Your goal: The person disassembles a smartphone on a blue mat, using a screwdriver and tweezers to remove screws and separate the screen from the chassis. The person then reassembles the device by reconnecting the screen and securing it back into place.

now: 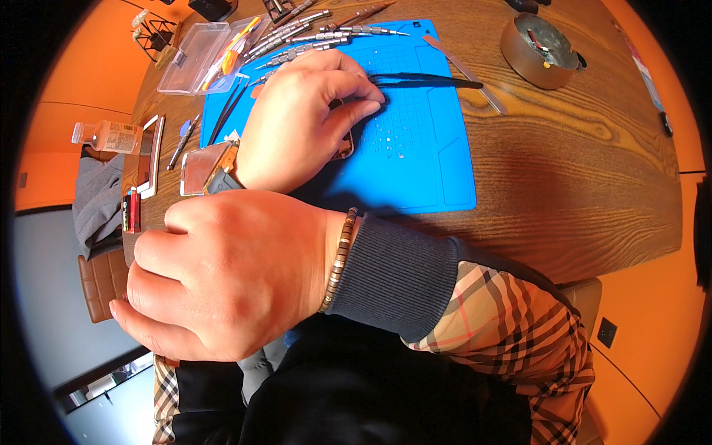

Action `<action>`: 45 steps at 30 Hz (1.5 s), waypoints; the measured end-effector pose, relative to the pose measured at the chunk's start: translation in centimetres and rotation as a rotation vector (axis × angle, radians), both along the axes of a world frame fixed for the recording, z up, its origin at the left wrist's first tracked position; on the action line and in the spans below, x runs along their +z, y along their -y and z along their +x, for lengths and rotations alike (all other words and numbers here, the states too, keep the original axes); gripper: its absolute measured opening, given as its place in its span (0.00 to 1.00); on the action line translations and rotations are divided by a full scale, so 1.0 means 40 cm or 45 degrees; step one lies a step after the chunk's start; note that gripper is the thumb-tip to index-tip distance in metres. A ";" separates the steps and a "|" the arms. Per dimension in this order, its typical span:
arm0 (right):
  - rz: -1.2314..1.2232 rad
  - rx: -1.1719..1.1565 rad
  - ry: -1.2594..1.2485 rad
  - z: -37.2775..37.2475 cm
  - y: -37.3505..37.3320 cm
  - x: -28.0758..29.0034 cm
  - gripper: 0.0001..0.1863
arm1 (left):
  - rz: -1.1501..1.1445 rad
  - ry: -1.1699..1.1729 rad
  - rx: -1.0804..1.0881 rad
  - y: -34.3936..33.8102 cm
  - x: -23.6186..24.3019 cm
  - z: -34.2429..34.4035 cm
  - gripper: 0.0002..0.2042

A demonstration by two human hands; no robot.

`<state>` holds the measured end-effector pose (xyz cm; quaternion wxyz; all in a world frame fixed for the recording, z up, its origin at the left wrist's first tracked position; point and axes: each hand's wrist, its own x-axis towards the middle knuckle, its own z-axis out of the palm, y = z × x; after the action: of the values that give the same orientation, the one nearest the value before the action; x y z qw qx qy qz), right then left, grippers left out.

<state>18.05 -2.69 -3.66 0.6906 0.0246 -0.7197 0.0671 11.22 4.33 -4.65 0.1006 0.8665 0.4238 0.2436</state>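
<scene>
My left hand [293, 122], with a watch at its wrist, is over the blue mat [437, 174]. Its thumb and forefinger are pinched on something small and dark that I cannot make out. Beneath the palm, a dark object with a shiny edge [345, 147] is mostly hidden. Just beyond the fingertips lie black tweezers [426, 78]. Tiny shiny pieces [389, 141] are scattered on the mat beside them. My right hand [226, 274], wearing a beaded bracelet, crosses in front of my left wrist. Its fingers are curled under, so anything in them is hidden.
Several metal precision screwdrivers [297, 46] lie at the mat's far edge, next to an open clear plastic case [199, 58]. A flat metal strip [475, 78] crosses the mat's right edge. A round metal tin [540, 55] stands far right. Left are a white-edged device [150, 156] and a bottle [111, 137].
</scene>
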 end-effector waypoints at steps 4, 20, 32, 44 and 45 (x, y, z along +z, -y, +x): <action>-0.021 0.025 0.007 -0.004 0.006 -0.010 0.13 | -0.018 0.009 0.009 0.000 0.000 -0.009 0.05; -0.075 -0.033 0.300 0.054 -0.041 0.011 0.27 | 0.053 0.107 0.071 0.003 0.027 -0.152 0.10; -0.650 -0.205 0.303 0.107 -0.105 0.014 0.27 | 0.051 0.128 0.170 0.033 0.049 -0.308 0.06; -0.816 -0.204 0.024 0.200 -0.138 0.033 0.30 | -0.146 0.295 0.101 0.075 0.042 -0.306 0.13; -0.816 -0.199 0.029 0.207 -0.139 0.031 0.30 | -0.215 0.325 0.095 0.083 0.043 -0.296 0.14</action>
<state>26.33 2.86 -2.42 0.6582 -0.2499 -0.6694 0.2372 -0.62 0.99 -2.92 0.2168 0.8007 0.4585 0.3188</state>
